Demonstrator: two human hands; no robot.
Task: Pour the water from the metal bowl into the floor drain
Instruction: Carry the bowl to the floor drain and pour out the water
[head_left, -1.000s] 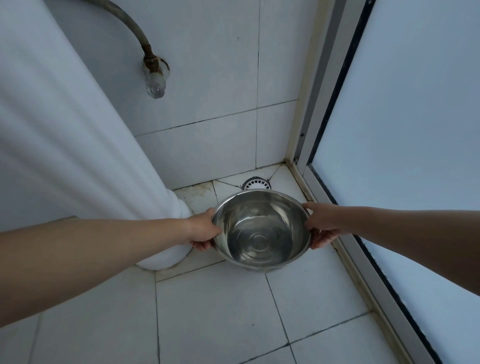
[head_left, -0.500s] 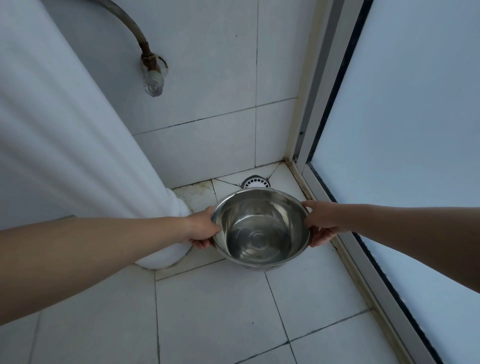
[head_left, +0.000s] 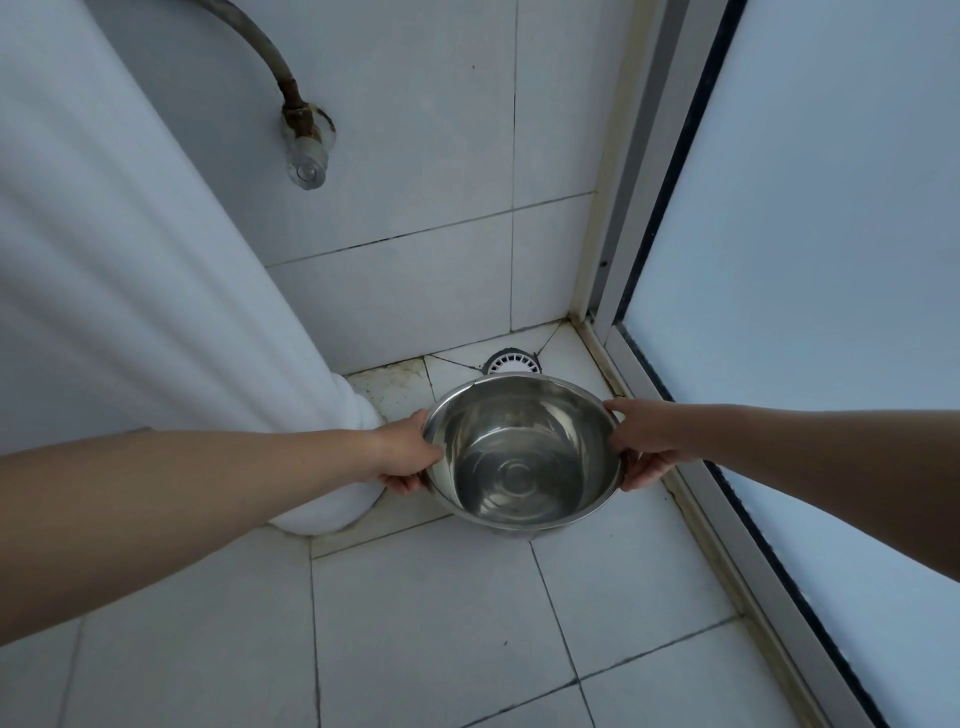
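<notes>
A shiny metal bowl (head_left: 522, 457) hangs above the floor tiles, its mouth turned towards me, with clear water lying in its bottom. My left hand (head_left: 405, 454) grips the rim on the left, thumb over the edge. My right hand (head_left: 641, 441) grips the rim on the right, fingers under the bowl. The round floor drain (head_left: 511, 362) with a white grate sits in the corner just beyond the bowl's far rim, partly hidden by it.
A white ribbed pedestal (head_left: 156, 260) stands on the left, its base beside my left hand. A rusty hose fitting (head_left: 304, 135) sticks out of the tiled wall. A frosted sliding door (head_left: 831, 260) with a metal frame runs along the right.
The bowl and both hands have shifted slightly away from me, towards the drain. Both grips are unchanged.
</notes>
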